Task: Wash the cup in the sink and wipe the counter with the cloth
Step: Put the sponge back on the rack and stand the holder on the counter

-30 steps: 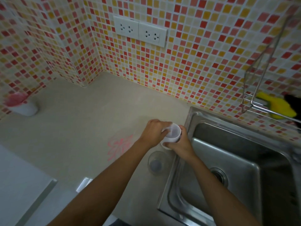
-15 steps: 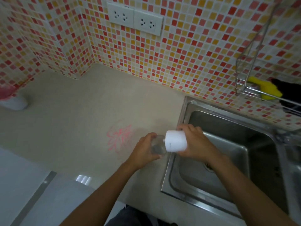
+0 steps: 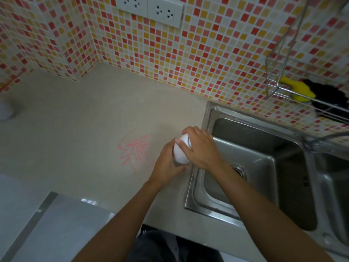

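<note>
A: Where is the cup (image 3: 181, 150)?

B: It is white and held between both hands, above the counter (image 3: 75, 120) and just left of the sink (image 3: 208, 118) rim. It is not in the basin.

A: What is the left hand (image 3: 167, 166) doing?

B: It is on the near-left side of the cup, with its fingers curled around the lower part and gripping it. The fingertips are hidden under the cup.

A: And the right hand (image 3: 201, 149)?

B: It comes in from the right, with the palm over the cup's far-right side. Its fingers (image 3: 186, 132) bend over the top end, so it grips too. Both hands touch the cup, and the wrists cross the sink's left edge.

A: How is the cup turned?

B: Only a rounded white side shows. The hands hide the opening, so it cannot be told which way it faces.

A: What else is on the counter?

B: A pink scribble (image 3: 135, 151) lies just left of the hands. A pale object (image 3: 5, 112) sits at the far left edge, cut off.

A: And the sink side?

B: It is a steel basin with a drain (image 3: 239, 171) to the right of the hands. A wire rack (image 3: 279, 87) hangs on the tiled wall (image 3: 207, 53) at far right, holding a yellow sponge (image 3: 297, 88) with something black (image 3: 329, 99) beside it. Sockets (image 3: 150, 8) are at the top.
</note>
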A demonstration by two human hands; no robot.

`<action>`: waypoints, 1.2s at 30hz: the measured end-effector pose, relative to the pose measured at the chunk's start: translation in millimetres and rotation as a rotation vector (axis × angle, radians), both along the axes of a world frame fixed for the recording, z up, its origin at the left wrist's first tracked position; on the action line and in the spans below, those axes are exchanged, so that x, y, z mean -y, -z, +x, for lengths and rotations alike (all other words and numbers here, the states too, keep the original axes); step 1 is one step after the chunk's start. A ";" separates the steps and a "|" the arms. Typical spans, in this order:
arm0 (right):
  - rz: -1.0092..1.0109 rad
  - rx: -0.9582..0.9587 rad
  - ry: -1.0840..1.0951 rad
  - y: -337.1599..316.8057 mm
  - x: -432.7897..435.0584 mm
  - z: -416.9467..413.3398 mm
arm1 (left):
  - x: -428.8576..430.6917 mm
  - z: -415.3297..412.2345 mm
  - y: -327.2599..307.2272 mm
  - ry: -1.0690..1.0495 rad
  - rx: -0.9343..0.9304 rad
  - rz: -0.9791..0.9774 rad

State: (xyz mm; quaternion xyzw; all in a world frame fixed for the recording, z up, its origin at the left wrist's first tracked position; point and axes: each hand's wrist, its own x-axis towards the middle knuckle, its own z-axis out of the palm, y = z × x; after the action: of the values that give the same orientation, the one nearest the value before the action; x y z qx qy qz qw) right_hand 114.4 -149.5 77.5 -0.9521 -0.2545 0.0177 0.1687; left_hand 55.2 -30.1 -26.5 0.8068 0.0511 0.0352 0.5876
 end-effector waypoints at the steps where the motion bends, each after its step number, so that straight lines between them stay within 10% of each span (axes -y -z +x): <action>1: 0.013 -0.017 0.003 0.6 -2.4 2.6 | 2.9 -0.7 1.8 -0.026 0.011 -0.022; 24: 0.141 -0.074 -0.004 47.2 -16.9 0.6 | 5.9 1.3 28.1 -0.060 -0.086 0.016; 30: 0.319 -0.333 0.140 49.1 -15.9 9.9 | 4.6 -3.3 12.3 0.017 -0.105 -0.013; 36: 0.532 -0.058 0.392 42.6 18.6 -14.6 | -29.5 -13.7 8.7 -0.063 -0.173 0.265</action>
State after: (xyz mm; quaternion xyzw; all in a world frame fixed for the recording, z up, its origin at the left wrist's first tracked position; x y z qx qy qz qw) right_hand 99.8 -168.1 34.8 -0.9045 -0.0575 -0.0554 0.4189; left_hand 41.5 -0.6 -35.3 0.8752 0.1215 -0.0096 0.4682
